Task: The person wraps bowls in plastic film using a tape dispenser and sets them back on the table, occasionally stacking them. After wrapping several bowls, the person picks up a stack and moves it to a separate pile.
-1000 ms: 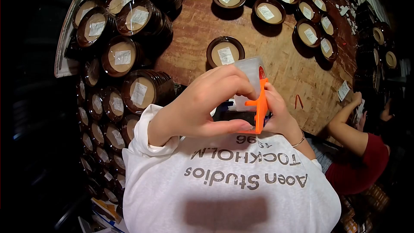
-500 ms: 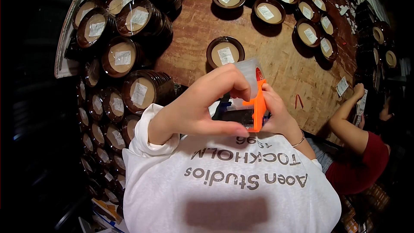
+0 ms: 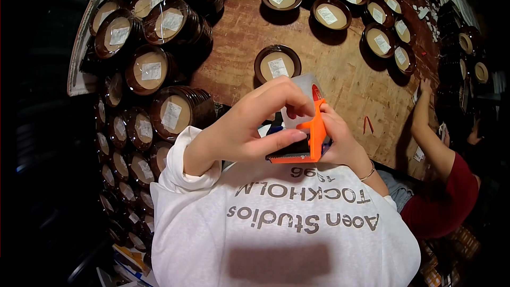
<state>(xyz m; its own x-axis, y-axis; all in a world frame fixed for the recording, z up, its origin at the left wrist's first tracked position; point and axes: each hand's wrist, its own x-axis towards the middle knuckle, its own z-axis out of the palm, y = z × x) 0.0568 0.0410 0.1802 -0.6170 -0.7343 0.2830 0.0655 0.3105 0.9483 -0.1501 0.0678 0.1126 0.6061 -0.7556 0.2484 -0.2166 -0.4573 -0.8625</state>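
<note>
An orange tape dispenser (image 3: 318,134) with a wide roll of clear tape (image 3: 303,86) is held close in front of my shirt. My right hand (image 3: 340,135) wraps round its far side. The dispenser's dark toothed edge (image 3: 291,158) points left, below my left thumb. My left hand (image 3: 260,119) reaches over from the left, index finger bent at the roll beside the orange frame and thumb apart from it; its other fingers are partly hidden. Just beyond the hands is a brown-rimmed bowl (image 3: 264,70) with a beige inside and a white label (image 3: 278,67).
Stacks of wrapped, labelled bowls (image 3: 151,69) fill the left side. More labelled bowls (image 3: 330,14) stand along the back of the wooden table (image 3: 234,69). A thin red strip (image 3: 367,125) lies at right. A co-worker's arm (image 3: 427,133) in a red sleeve reaches onto the table.
My left thumb has moved up toward the index finger. The dispenser has turned slightly, so its toothed edge shows. The co-worker's arm has stretched farther forward over the table.
</note>
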